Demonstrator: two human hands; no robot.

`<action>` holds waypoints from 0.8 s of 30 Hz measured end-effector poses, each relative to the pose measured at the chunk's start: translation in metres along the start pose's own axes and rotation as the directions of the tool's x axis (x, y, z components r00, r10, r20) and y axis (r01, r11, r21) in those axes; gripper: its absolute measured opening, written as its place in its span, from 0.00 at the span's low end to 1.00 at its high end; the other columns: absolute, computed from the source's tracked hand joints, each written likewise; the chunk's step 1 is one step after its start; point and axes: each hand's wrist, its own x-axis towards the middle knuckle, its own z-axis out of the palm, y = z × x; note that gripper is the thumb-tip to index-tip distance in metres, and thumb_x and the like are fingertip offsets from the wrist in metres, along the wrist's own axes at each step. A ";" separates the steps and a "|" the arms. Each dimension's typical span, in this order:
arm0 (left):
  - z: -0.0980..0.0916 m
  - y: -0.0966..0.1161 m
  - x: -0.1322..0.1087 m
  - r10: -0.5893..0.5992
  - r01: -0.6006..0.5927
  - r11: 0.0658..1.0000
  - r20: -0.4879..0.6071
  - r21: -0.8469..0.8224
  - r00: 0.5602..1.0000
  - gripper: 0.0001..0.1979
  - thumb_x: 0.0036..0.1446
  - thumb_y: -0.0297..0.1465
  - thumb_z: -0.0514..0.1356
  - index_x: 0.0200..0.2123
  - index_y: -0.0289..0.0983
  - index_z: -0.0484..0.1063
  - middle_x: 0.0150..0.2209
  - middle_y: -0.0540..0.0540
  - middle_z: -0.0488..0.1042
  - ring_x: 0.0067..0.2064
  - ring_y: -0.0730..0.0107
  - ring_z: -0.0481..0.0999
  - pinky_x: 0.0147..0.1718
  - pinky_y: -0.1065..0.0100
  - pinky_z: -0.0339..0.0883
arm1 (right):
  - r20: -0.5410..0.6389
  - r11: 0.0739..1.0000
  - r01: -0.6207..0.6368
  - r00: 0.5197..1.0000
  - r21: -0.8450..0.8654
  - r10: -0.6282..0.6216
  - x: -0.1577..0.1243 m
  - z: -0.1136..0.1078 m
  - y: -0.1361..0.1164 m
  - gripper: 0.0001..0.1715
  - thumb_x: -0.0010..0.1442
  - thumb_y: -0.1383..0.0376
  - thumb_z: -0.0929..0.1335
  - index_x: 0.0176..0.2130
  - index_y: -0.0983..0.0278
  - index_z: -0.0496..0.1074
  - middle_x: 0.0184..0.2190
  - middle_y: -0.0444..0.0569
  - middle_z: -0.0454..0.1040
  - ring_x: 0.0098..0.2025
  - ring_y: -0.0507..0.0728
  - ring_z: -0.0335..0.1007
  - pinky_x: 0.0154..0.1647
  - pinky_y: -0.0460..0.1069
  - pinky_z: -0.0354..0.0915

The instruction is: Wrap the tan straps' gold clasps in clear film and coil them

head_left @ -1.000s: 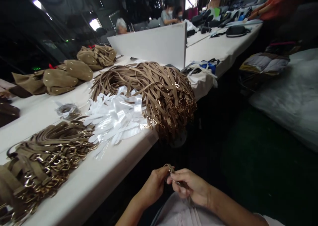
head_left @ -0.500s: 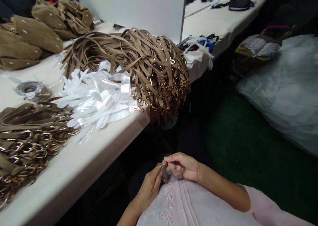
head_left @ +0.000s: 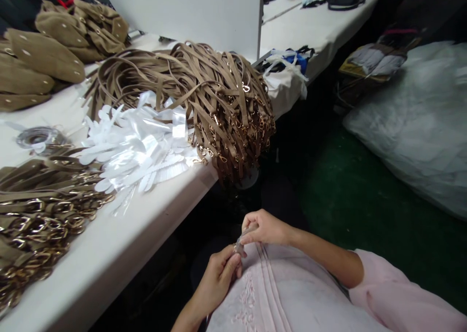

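Over the lap, beside the table (head_left: 146, 225), the left hand (head_left: 218, 279) and right hand (head_left: 265, 228) are both pinching a strap end (head_left: 242, 238) between closed fingertips, near the strap pile (head_left: 219, 94).

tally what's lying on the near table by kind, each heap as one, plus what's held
tan strap heaps: 2
clear plastic strip heap: 1
tan bag heap: 1
grey coil: 1
white bundle: 1
held strap end: 1
total: 7
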 end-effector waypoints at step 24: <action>-0.055 0.128 0.044 0.420 -0.712 0.700 -0.770 -0.062 0.480 0.13 0.62 0.37 0.60 0.46 0.37 0.72 0.47 0.40 0.77 0.46 0.61 0.79 0.49 0.62 0.73 | 0.052 0.748 0.584 0.798 -0.316 -0.601 -0.010 0.056 -0.088 0.13 0.67 0.62 0.63 0.42 0.65 0.74 0.30 0.47 0.74 0.33 0.52 0.71 0.38 0.46 0.65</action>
